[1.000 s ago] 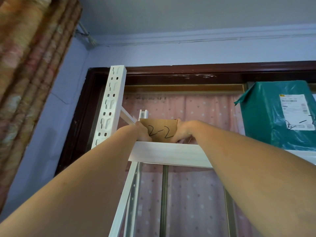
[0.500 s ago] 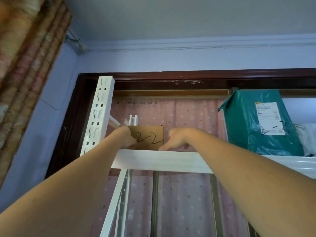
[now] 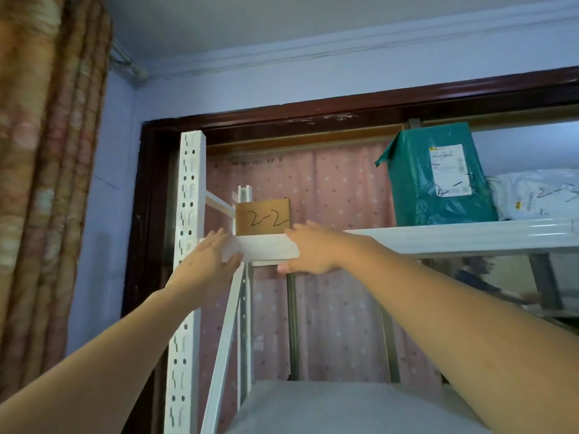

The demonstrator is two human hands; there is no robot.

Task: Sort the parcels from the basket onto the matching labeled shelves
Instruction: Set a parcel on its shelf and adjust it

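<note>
Both my hands have just let go of the cardboard parcel marked 2-2, which now stands upright on its own at the left end of the top shelf, just beside the white upright post. My left hand has drawn back below the shelf's front lip, fingers straight and holding nothing; my right hand lies flat against that lip, likewise empty. A teal parcel and a white one (both with handwritten marks) stand further right on the same shelf. This parcel looks delivered; I judge the next one awaits in the basket, out of view.
</note>
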